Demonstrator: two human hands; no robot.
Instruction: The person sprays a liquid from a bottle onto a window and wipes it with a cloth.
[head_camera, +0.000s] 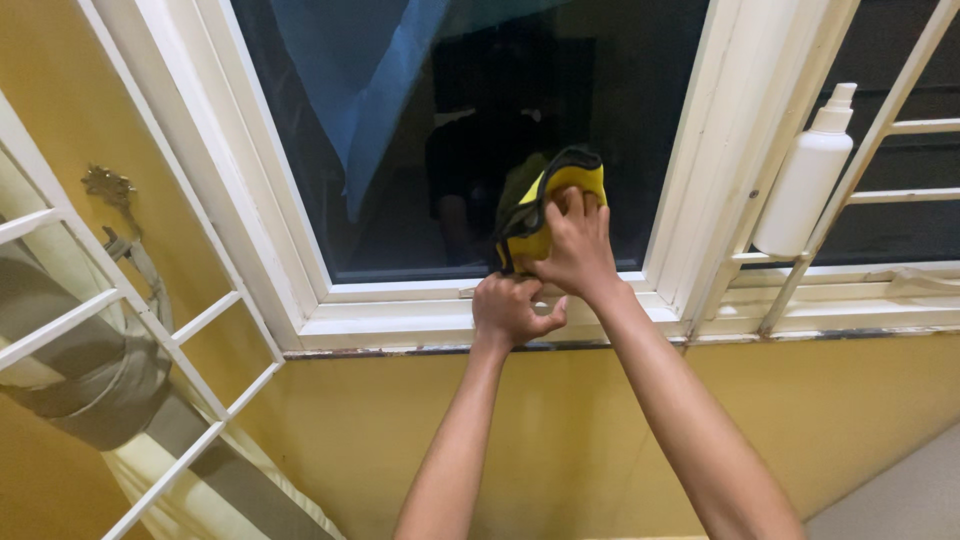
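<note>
Right hand pressed flat-ish against the yellow cloth, fingers spread over its lower part and curled onto the fabric, gripping it against the dark window pane. Yellow cloth edged in black, bunched up, sitting low on the glass just above the bottom of the white window frame. Left hand just below the right, closed into a loose fist with the thumb out to the side, resting at the lower frame rail and touching the right wrist; cannot tell whether anything lies inside the fist. Both forearms bare, rising from the bottom edge toward the sill.

Farther out: white spray bottle standing upright to the right, behind the white bars of a window grille, well apart from the hands. Blue fabric reflected or hanging behind the glass, upper left of the pane. Yellow wall below the sill. At far left, another white grille swung open, with a grey curtain bundled behind it and a small metal hook on the wall above
</note>
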